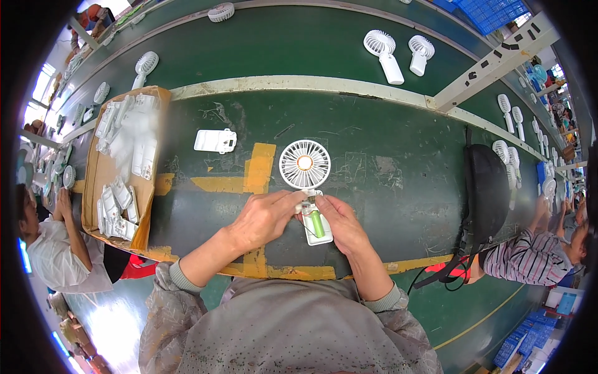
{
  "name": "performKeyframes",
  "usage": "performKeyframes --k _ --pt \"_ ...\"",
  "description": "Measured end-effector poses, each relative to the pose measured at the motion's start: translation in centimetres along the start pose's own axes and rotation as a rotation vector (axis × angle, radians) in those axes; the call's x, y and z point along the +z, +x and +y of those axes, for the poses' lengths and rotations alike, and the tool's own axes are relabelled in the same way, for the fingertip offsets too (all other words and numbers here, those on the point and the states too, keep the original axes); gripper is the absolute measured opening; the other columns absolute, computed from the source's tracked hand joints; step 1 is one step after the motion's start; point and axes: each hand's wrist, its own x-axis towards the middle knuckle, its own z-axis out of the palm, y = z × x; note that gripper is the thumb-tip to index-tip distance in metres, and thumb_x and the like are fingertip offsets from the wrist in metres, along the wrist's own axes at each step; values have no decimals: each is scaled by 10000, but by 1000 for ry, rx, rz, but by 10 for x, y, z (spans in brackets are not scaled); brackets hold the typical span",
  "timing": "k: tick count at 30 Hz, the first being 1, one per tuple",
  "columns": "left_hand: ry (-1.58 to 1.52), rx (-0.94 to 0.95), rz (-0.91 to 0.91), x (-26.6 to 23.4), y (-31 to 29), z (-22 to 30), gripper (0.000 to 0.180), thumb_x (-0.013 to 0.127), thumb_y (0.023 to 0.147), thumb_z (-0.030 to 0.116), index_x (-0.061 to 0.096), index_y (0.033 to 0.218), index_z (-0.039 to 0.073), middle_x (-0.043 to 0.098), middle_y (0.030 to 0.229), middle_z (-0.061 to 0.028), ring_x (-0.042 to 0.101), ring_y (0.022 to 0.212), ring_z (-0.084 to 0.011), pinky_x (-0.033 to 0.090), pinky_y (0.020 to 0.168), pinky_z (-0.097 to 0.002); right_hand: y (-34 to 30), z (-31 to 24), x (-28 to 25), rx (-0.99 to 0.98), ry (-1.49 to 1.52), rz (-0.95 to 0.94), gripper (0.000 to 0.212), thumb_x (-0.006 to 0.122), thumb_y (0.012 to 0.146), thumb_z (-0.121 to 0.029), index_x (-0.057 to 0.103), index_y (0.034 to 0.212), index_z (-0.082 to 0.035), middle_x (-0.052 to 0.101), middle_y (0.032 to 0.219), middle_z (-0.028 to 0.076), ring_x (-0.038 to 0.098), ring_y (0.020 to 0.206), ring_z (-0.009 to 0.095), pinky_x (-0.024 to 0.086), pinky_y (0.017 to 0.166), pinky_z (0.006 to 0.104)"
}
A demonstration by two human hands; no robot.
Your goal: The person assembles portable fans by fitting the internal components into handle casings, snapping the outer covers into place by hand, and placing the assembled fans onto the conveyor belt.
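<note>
A white handheld fan (pixel 304 164) lies in front of me with its round grille pointing away. Its handle (pixel 319 238) is open toward me, showing a green cylindrical battery (pixel 317 223) and thin wires. My right hand (pixel 344 225) is closed around the handle's right side, thumb near its top. My left hand (pixel 265 217) is closed too, fingertips pressed at the top of the handle just below the grille; whether they also pinch a small part is hidden. Beyond my left hand, a white handle cover (pixel 215 141) lies on the green bench.
A cardboard box (pixel 92 187) of white plastic parts stands at the left. At the right lies a black bag (pixel 489 193) with straps. Behind a pale rail (pixel 299 83), more white fans (pixel 390 65) rest on a green surface. People sit at both sides.
</note>
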Motion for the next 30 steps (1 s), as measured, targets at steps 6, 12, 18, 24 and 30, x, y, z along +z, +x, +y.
performKeyframes --k 6,12,18,24,30 --pt "208 181 121 5 -19 -7 217 653 700 7 619 914 23 596 808 -83 605 664 -227 502 557 -332 1 7 4 -2 23 56 300 429 969 -252 542 1061 10 627 944 68 591 817 102 492 710 226" --pt "226 161 176 20 -21 5 163 667 686 13 611 839 13 588 790 -80 592 636 -207 491 531 -317 -1 17 12 -89 117 107 285 427 970 -234 542 1059 12 630 978 95 600 835 117 494 742 238" --pt "238 -3 199 31 -20 21 186 664 681 -8 627 862 5 601 787 -100 609 673 -247 497 549 -341 -3 17 26 -131 211 174 260 431 969 -204 534 1061 16 626 991 98 597 854 129 489 770 254" --pt "255 -165 94 27 -18 27 196 614 712 -25 620 908 -17 587 832 -142 605 770 -315 504 624 -368 0 22 19 -140 157 199 248 433 969 -199 527 1058 12 616 1010 95 587 886 125 479 772 243" --pt "-53 -308 -192 -23 -11 12 318 558 717 -46 609 1022 31 606 911 -182 596 833 -341 493 737 -410 -2 18 17 -100 213 136 313 434 959 -186 492 1140 63 603 1080 195 617 955 238 515 822 326"
